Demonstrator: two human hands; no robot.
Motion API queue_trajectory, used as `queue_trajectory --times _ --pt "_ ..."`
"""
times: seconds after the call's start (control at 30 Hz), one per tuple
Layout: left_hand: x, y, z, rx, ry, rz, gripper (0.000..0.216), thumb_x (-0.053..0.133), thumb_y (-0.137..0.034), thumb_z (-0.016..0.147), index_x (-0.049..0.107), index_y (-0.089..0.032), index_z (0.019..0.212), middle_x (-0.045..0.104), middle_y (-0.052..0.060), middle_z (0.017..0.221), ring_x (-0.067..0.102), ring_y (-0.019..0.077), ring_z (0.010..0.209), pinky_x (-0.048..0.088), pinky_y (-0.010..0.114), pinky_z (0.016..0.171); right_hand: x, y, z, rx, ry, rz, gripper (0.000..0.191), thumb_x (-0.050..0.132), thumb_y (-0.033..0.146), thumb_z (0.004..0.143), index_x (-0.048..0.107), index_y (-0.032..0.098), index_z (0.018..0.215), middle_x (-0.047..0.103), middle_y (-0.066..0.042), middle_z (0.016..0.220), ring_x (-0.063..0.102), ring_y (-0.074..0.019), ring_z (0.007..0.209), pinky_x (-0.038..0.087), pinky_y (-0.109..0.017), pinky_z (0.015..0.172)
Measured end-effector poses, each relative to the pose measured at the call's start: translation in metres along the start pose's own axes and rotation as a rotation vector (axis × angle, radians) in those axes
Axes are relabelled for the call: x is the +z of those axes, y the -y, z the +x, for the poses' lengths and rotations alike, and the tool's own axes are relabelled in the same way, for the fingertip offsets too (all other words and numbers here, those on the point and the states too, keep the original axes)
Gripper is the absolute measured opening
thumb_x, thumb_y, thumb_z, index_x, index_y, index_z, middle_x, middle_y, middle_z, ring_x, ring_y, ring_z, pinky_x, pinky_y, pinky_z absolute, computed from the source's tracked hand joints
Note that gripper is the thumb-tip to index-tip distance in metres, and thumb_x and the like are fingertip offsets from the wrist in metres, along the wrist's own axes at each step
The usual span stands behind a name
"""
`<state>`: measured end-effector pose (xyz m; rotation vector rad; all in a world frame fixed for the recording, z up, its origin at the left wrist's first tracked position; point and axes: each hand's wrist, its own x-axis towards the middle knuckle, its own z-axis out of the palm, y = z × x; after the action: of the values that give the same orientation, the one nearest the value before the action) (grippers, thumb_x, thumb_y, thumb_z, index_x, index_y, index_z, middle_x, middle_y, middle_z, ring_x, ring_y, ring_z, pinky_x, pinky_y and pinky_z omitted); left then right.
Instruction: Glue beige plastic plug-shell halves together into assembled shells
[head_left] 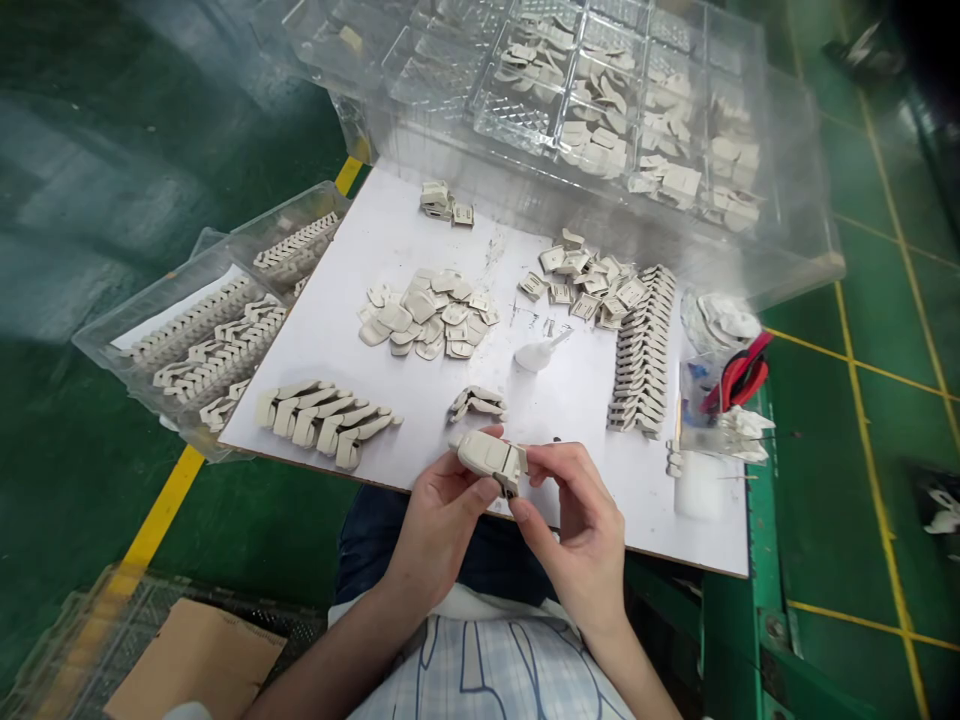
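Note:
Both hands meet over the near edge of a white board [352, 330]. My left hand [439, 525] pinches a small beige plastic part [487, 458] from below and the left. My right hand [581, 530] grips the same part at its right end with thumb and fingers closed. Just beyond the hands lies a small cluster of similar parts [478, 403]. A fanned row of assembled beige pieces [322, 420] lies to the left on the board.
Loose flat pieces [427, 315] and clip pieces [589, 280] are piled mid-board, with a stacked column [641, 350] at right. A small white bottle [536, 355] lies in the middle. Clear trays [202, 340] sit left, a compartment box [600, 90] behind, and red-handled cutters [739, 375] at right.

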<state>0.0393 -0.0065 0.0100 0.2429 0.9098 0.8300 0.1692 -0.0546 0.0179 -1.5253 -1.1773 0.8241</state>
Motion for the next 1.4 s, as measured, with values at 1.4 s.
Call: queue_trajectory --times 1.4 --pt "-0.012 -0.01 0.006 0.799 0.19 0.867 0.03 0.078 -0.024 0.084 0.076 -0.022 0.113 0.077 0.011 0.119 0.074 0.0258 0.108 0.064 0.034 0.086 0.01 -0.008 -0.003 0.435 -0.099 0.588 0.031 0.084 0.039 0.078 0.075 0.027 0.105 0.073 0.0 0.086 0.067 -0.0125 0.077 0.057 -0.021 0.071"
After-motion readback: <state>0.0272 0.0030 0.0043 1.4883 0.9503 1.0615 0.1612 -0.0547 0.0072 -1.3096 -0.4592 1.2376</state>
